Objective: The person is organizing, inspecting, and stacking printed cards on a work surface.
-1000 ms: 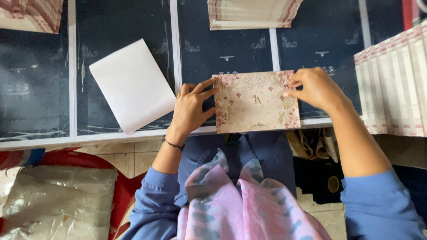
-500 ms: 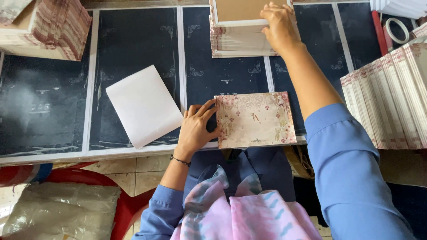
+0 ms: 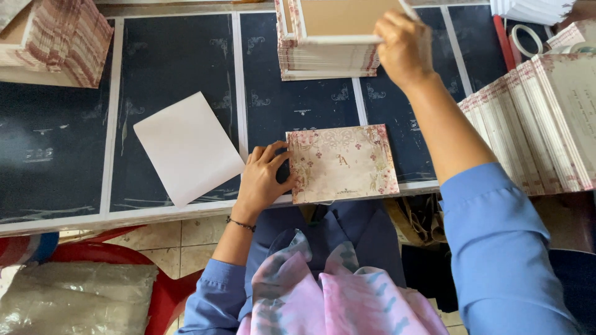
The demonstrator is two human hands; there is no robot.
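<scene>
My left hand (image 3: 261,180) rests with spread fingers on the left edge of the pink floral rectangular card (image 3: 343,163), lying flat at the near edge of the dark table (image 3: 174,68). Beside it lies a blank white paper sheet (image 3: 186,147). Farther off, my right hand (image 3: 402,46) pinches a brown, white-edged card (image 3: 338,20) above a stack of similar cards (image 3: 323,59).

A card-assembly workshop: dark worktop (image 3: 174,68) lined with pale strips, floral card stacks (image 3: 323,59) at its far edge, fanned cards (image 3: 546,130) rightward, tape roll (image 3: 526,38) near the far right corner.
</scene>
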